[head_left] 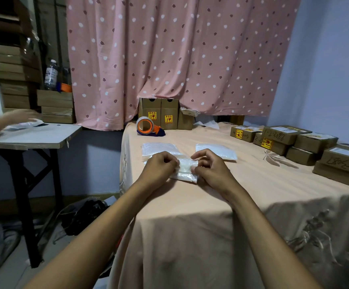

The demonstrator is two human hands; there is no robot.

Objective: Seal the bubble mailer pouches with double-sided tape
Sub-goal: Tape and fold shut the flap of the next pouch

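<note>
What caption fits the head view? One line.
Both hands, left hand and right hand, pinch a bubble mailer pouch on the peach tablecloth.

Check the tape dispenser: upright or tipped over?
Upright. The tape dispenser stands on the cloth-covered table, its orange roll vertical, untouched by either hand.

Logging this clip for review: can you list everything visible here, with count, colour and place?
bubble mailer pouch in hand: 1, white, table centre, pinched by both hands
other pouches: a stack far left of the hands, one far right; white
tape dispenser: 1, orange and dark, far table edge
upright cartons: about 3, brown with yellow labels, against the curtain
packed boxes: several, brown, right side of table
tablecloth: 1, peach
curtain: 1, pink, spotted
side table: 1, pale top, left
bottle: 1, clear, on stacked boxes at left
another person's hand: 1, over the side table
left hand: closed on pouch
right hand: closed on pouch
</note>
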